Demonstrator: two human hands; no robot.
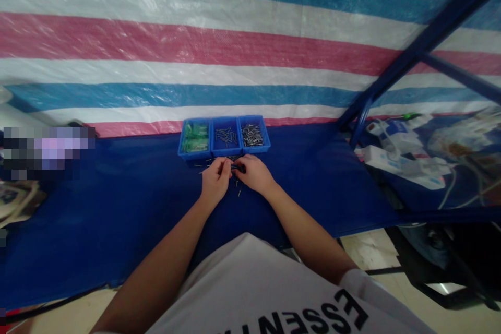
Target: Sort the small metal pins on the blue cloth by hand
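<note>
My left hand (215, 180) and my right hand (255, 173) meet over the blue table, just in front of three joined blue bins. The fingers of both are closed in a pinch. Between them is a small dark piece (237, 167), too small and covered to name; my right fingers curl round it. Whatever my left fingertips pinch is hidden. Loose thin screws or nails (239, 193) lie on the table around and below my hands. Green pieces fill the left bin (195, 156), several dark screw-like pins lie in the middle bin (224, 152), and silvery ones heap in the right bin (267, 138).
A striped tarp (235, 52) hangs behind the blue table (156, 229). On the right rises a blue metal frame (362, 107), with a white power strip (403, 167), cables and plastic bags beyond it. At the far left are a blurred-out patch and some clutter (19, 203).
</note>
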